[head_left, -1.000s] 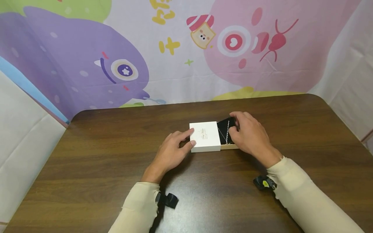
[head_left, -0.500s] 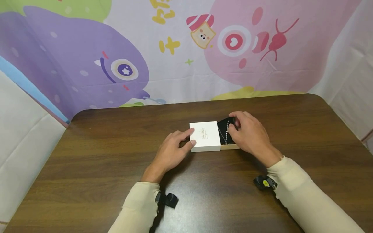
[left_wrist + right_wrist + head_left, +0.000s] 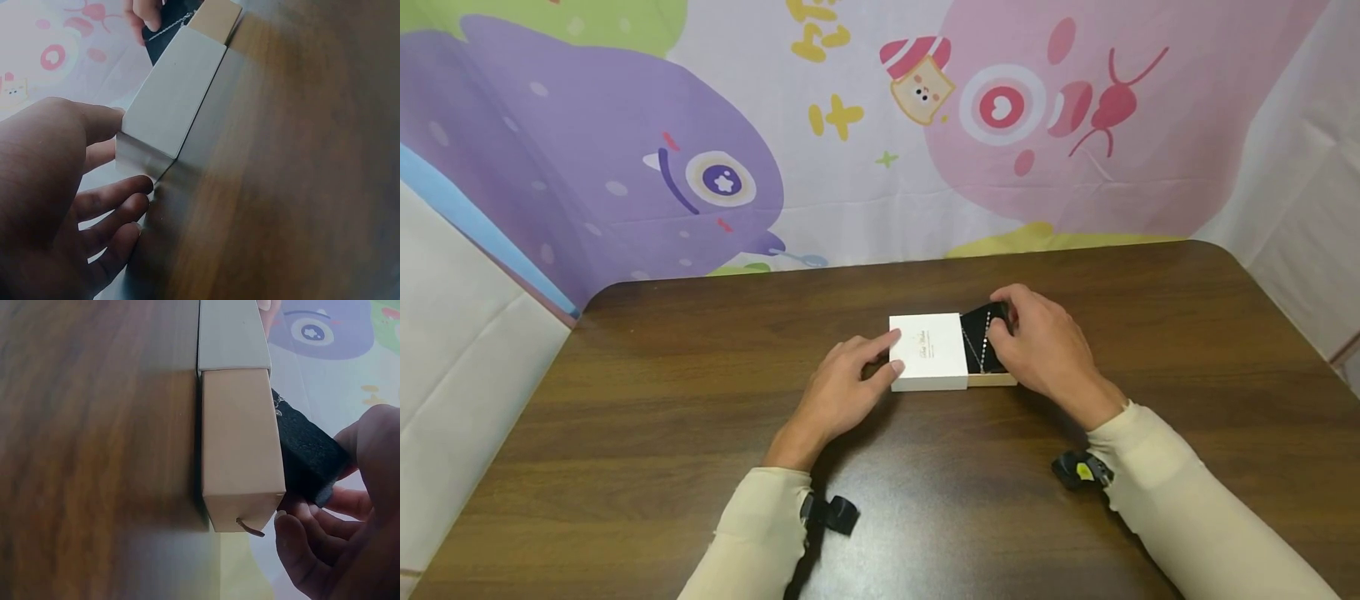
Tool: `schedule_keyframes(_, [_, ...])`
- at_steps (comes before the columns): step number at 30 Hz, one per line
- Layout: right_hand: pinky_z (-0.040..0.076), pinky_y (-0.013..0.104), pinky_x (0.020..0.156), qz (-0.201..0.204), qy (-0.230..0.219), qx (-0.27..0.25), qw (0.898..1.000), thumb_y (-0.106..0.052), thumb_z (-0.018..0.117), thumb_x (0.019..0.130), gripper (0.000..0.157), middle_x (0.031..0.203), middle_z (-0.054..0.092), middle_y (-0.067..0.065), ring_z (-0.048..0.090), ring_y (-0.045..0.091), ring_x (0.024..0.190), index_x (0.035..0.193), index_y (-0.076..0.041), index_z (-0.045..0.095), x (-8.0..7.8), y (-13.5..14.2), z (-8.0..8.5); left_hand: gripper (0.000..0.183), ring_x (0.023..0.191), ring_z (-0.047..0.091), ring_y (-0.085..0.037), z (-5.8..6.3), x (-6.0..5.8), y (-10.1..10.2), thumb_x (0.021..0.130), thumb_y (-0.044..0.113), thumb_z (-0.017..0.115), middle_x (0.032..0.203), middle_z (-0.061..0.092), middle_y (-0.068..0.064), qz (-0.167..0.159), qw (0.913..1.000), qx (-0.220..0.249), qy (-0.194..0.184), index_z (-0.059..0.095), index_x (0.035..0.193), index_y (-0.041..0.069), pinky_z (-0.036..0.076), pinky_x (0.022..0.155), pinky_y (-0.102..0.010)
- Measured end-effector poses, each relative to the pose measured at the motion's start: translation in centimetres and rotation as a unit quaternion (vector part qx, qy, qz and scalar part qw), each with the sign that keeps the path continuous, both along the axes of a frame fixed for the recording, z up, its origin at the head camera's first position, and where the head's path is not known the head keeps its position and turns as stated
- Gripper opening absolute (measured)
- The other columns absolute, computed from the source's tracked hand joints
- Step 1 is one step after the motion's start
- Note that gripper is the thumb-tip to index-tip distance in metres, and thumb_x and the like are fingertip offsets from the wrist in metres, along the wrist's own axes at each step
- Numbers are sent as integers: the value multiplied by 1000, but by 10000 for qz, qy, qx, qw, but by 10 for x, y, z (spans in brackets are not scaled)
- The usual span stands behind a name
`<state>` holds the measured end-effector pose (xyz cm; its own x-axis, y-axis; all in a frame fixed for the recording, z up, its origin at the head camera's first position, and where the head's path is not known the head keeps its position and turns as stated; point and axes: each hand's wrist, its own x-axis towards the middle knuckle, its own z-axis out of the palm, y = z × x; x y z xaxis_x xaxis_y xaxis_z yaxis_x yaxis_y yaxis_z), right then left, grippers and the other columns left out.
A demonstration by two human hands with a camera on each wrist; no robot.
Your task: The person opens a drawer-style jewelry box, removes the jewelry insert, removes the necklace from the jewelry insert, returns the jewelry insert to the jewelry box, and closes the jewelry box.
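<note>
A white box sleeve (image 3: 936, 367) with small gold lettering lies on the table, its tan inner drawer (image 3: 991, 380) partly slid out to the right. From the drawer a black jewellery pad (image 3: 974, 327) rises at a tilt, bearing a fine silvery chain (image 3: 985, 343). My right hand (image 3: 1047, 343) pinches the pad by its right end; the right wrist view shows the pad (image 3: 309, 453) standing above the drawer wall. With thumb and index finger, my left hand (image 3: 842, 387) touches the sleeve's left end, the other fingers loosely bent beside it in the left wrist view.
The brown wooden table (image 3: 625, 458) ends at the back against a cartoon-printed cloth (image 3: 850, 192). A short ribbon tab (image 3: 251, 529) sticks out of the drawer's end. Black wrist cameras hang at both cream sleeves.
The box and pad have shifted very slightly to the right. Both hands keep nearly the same place and hold.
</note>
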<state>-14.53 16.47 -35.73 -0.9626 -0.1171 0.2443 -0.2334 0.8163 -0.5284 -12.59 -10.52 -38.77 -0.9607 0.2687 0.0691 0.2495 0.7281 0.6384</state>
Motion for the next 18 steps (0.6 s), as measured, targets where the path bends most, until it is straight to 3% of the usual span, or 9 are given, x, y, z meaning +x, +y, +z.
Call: schedule_keyframes(18, [42, 39, 66, -287, 272, -294, 9988, -17, 54, 88, 34, 88, 57, 2, 54, 22, 78, 119, -11, 66, 2, 0, 3, 47, 120, 52, -20, 0, -1, 0, 99, 43, 59, 128, 63, 1, 32, 10000, 1, -28, 53, 146, 35, 43, 97, -50])
